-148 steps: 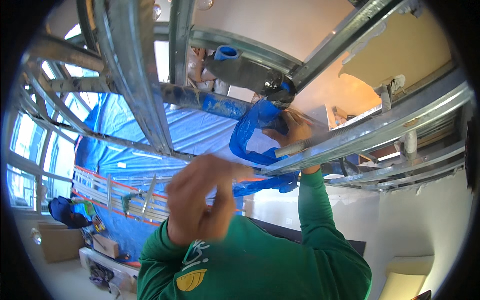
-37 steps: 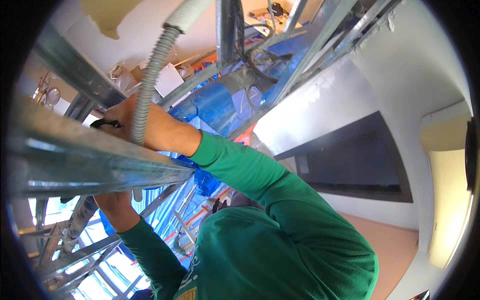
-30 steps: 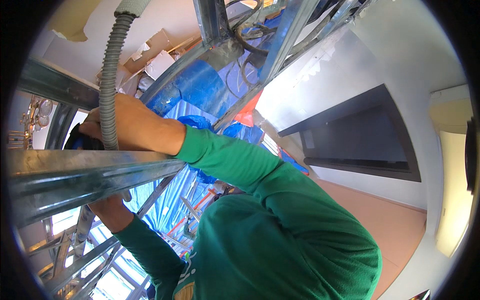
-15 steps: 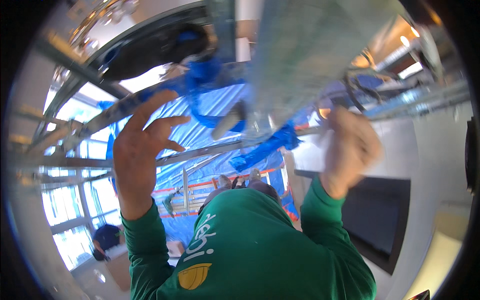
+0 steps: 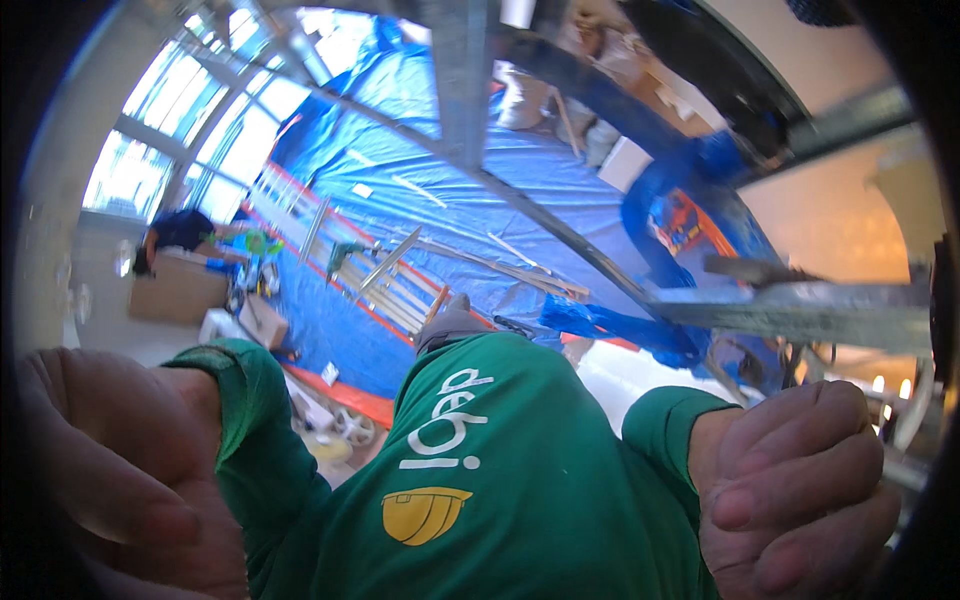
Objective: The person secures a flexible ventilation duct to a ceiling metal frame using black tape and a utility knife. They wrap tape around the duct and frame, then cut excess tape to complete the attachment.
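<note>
My left hand (image 5: 130, 450) is raised at the lower left, partly cut off by the dark rim. Its fingers bend loosely, with a gap toward the palm and nothing visible in it. At the lower right, my right hand (image 5: 790, 490) is curled into a fist, fingertips turned inward, and no object shows in it. Neither hand touches the galvanized metal framing. One metal channel (image 5: 560, 230) crosses diagonally ahead of me, and another metal channel (image 5: 800, 315) lies above my right hand. Crumpled blue plastic (image 5: 600, 322) hangs by their junction.
Below, a blue tarp (image 5: 400, 150) covers the floor. An orange-railed ladder (image 5: 385, 290) and a green power tool (image 5: 342, 256) are down there. Another person (image 5: 182, 230) is at the left by a cardboard box (image 5: 175, 287). A metal upright (image 5: 463, 90) stands ahead.
Both hands have come down and back from near the framing, moving apart toward the lower corners. My left fingers, spread before, are now loosely bent. The view has turned, showing more tarp.
</note>
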Demonstrator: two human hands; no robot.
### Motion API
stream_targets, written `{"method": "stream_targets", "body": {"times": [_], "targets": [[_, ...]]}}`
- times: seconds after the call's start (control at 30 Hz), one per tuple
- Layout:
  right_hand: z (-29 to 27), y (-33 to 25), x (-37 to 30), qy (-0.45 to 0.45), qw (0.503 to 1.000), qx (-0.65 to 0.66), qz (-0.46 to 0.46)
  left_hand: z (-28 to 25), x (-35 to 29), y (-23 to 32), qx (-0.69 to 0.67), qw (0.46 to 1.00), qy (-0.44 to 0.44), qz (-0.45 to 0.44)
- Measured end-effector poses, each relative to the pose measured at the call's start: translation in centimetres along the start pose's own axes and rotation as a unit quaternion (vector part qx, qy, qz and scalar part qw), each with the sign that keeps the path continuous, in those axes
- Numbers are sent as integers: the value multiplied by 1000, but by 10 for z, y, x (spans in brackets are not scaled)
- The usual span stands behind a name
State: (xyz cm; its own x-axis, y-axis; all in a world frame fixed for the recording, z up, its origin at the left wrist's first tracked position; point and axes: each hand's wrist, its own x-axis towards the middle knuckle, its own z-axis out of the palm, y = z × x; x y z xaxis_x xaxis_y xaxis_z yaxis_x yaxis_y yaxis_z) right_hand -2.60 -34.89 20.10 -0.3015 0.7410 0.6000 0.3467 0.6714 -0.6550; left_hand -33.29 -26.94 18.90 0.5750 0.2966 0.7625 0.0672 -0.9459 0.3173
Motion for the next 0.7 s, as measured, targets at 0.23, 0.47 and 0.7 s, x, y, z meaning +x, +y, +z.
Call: {"method": "stream_targets", "body": {"times": [0.23,0.47,0.7], "targets": [[65,85,-4,69,971,182,-139,-18,-59,23,58,993,90,-50],[134,168,-35,-150,975,72,147,56,-192,-17,-163,872,168,-430],[165,242,-105,-260,877,93,394,171,-311,-32,-364,705,127,-595]]}}
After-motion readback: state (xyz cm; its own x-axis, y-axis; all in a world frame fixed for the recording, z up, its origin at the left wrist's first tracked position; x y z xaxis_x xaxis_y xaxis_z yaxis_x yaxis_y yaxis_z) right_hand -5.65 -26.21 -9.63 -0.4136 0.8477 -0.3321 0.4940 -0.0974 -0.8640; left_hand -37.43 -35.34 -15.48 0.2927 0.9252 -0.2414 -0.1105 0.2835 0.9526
